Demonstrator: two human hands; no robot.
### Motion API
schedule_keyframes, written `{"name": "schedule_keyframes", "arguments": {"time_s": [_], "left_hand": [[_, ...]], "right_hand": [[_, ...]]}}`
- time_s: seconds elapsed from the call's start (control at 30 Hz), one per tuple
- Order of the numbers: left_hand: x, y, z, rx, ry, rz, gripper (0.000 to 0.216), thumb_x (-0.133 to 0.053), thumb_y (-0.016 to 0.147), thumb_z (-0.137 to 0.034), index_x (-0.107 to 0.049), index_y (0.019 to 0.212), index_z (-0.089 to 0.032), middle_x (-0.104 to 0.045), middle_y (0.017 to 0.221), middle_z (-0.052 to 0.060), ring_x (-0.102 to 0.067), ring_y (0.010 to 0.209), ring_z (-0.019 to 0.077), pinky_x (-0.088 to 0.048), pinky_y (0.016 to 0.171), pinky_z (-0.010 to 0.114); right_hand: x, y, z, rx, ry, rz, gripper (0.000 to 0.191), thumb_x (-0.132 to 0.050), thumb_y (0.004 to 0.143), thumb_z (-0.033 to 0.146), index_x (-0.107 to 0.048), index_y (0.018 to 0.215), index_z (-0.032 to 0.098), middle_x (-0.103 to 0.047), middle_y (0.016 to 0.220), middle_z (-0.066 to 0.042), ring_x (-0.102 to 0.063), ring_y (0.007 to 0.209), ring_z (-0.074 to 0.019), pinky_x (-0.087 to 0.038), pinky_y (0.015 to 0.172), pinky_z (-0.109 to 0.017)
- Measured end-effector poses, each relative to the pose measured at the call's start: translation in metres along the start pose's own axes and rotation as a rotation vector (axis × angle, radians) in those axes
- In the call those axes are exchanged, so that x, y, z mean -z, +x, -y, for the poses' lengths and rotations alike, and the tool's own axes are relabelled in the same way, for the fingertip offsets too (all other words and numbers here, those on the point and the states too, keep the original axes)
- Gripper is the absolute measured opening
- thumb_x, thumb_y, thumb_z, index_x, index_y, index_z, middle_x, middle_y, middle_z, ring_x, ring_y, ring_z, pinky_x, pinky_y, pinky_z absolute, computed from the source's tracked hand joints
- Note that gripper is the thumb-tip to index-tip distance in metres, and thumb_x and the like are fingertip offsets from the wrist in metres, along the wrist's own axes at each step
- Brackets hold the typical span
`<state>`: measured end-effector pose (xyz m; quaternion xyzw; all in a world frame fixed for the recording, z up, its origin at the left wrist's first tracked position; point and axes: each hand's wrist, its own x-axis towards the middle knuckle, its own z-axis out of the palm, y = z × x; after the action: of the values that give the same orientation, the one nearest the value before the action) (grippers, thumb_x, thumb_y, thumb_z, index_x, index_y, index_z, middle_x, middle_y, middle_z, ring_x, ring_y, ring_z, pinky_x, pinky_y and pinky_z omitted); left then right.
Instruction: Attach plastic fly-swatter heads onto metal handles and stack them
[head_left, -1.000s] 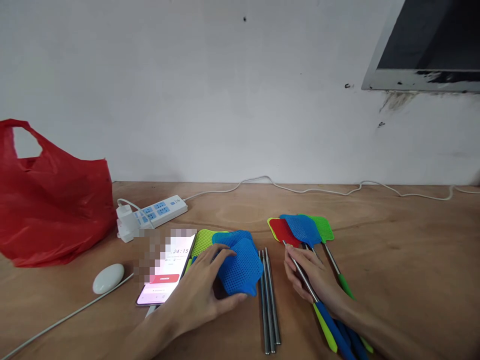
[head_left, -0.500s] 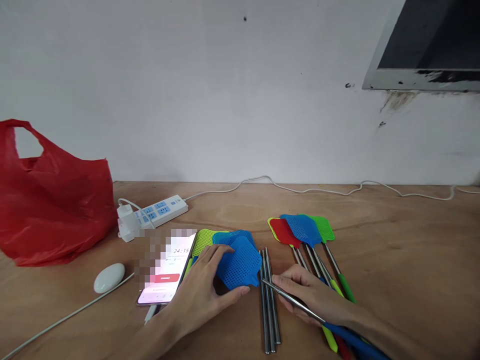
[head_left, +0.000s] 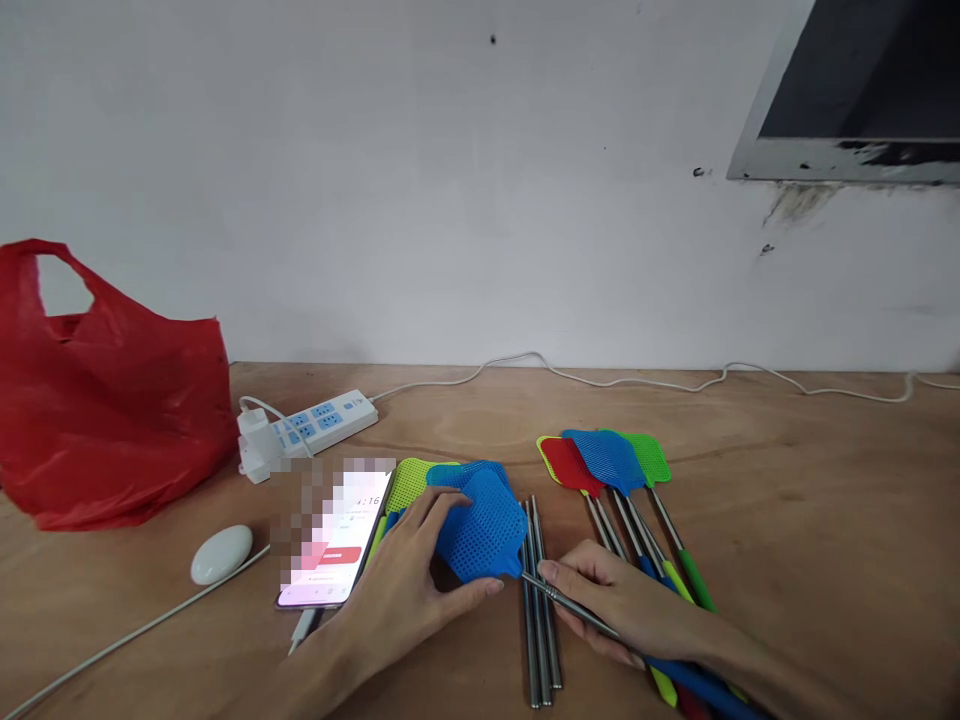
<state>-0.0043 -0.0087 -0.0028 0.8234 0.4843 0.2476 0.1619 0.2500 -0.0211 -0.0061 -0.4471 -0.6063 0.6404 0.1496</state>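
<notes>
Brown wooden tabletop (head_left: 825, 500) bearing all items; at far left, a red plastic carrier bag (head_left: 120, 430); at right, fanned swatters with coloured mesh heads and steel shafts (head_left: 606, 460); the left hand (head_left: 409, 565), thumb and fingers spread wide, holds a blue perforated plastic swatter head (head_left: 484, 530) at centre; the right hand (head_left: 619, 598), narrowly closed, grips a steel rod with a blue handle (head_left: 592, 618), its tip at the head's neck, seating indiscernible; loose straight steel rods (head_left: 536, 635) lie between the hands.

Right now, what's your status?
Left hand holds blue mesh head. Right hand grips metal rod, tip at head's neck. Loose rods lie beneath.
</notes>
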Motion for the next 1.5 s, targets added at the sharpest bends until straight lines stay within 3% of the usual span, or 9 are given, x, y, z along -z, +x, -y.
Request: {"name": "schedule_keyframes", "arguments": {"time_s": [0.37,0.83,1.5], "left_hand": [[-0.0044,0.0012,0.0001,0.018,-0.001,-0.065,0.063,-0.074,0.079,-0.056,-0.050,0.128,-0.024,-0.058,0.131,0.013,-0.060,0.117,0.0370,-0.052,0.094,0.056],[-0.0076,-0.0001,0.0053,-0.034,0.053,-0.093,0.064,-0.073,0.081,-0.055,-0.046,0.130,-0.025,-0.055,0.133,0.013,-0.057,0.120,0.0361,-0.052,0.094,0.055],[-0.0054,0.0016,0.0003,0.001,0.046,-0.125,0.061,-0.074,0.078,-0.058,-0.049,0.124,-0.026,-0.055,0.132,0.012,-0.059,0.117,0.0376,-0.054,0.091,0.056]], "right_hand": [[0.0016,0.0001,0.0018,-0.003,-0.026,-0.019,0.055,-0.040,0.093,0.068,-0.048,0.064,0.022,-0.037,0.035,0.011,-0.028,0.028,-0.0055,-0.021,0.028,-0.016],[-0.0008,0.0011,0.0028,-0.040,-0.015,-0.058,0.057,-0.041,0.087,0.075,-0.047,0.066,0.023,-0.036,0.036,0.011,-0.027,0.029,-0.0059,-0.020,0.029,-0.017],[-0.0005,0.0010,0.0041,-0.032,-0.047,-0.082,0.054,-0.041,0.092,0.067,-0.049,0.064,0.022,-0.037,0.037,0.011,-0.028,0.029,-0.0056,-0.021,0.029,-0.016]]}}
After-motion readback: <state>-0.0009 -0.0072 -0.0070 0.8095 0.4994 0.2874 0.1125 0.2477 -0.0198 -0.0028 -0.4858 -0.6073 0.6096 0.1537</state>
